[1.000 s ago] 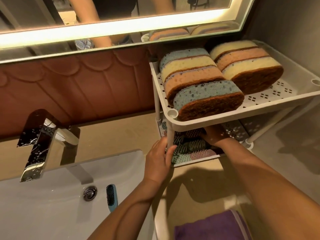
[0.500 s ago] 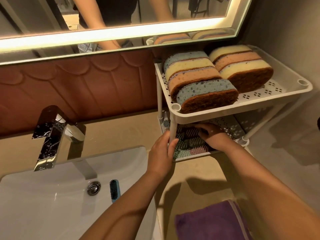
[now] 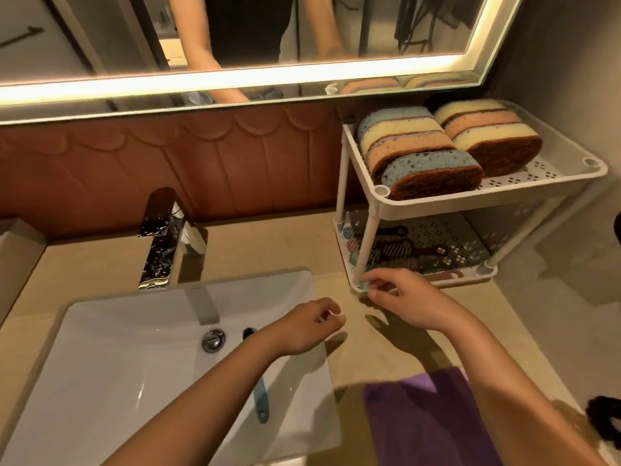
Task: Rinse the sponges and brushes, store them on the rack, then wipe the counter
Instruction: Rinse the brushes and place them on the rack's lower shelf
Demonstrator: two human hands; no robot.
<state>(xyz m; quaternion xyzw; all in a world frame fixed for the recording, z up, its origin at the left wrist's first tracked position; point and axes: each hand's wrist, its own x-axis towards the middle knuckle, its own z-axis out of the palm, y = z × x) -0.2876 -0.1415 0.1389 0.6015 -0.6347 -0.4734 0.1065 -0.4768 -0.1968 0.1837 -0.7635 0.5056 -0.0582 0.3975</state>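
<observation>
A white two-tier rack [image 3: 537, 186] stands on the beige counter [image 3: 524, 331] at the right. Several sponges [image 3: 433, 173] in blue, yellow and orange lie packed on its upper shelf. Several brushes [image 3: 400, 250] lie on the lower shelf. A blue brush [image 3: 260, 395] with dark bristles rests in the white sink [image 3: 117, 381], partly hidden by my left forearm. My left hand [image 3: 307, 326] hovers over the sink's right rim, fingers loosely curled, holding nothing. My right hand [image 3: 403, 299] is at the rack's front left corner, fingers apart, empty.
A chrome tap [image 3: 161, 237] stands behind the sink. A purple cloth [image 3: 426, 422] lies on the counter near the front edge. A dark object [image 3: 605, 418] sits at the far right. A lit mirror [image 3: 235, 38] hangs above red wall tiles.
Both hands have drawn back from the rack's lower shelf toward me. The left let go of the rack post and now hangs over the sink rim. The view has pulled back.
</observation>
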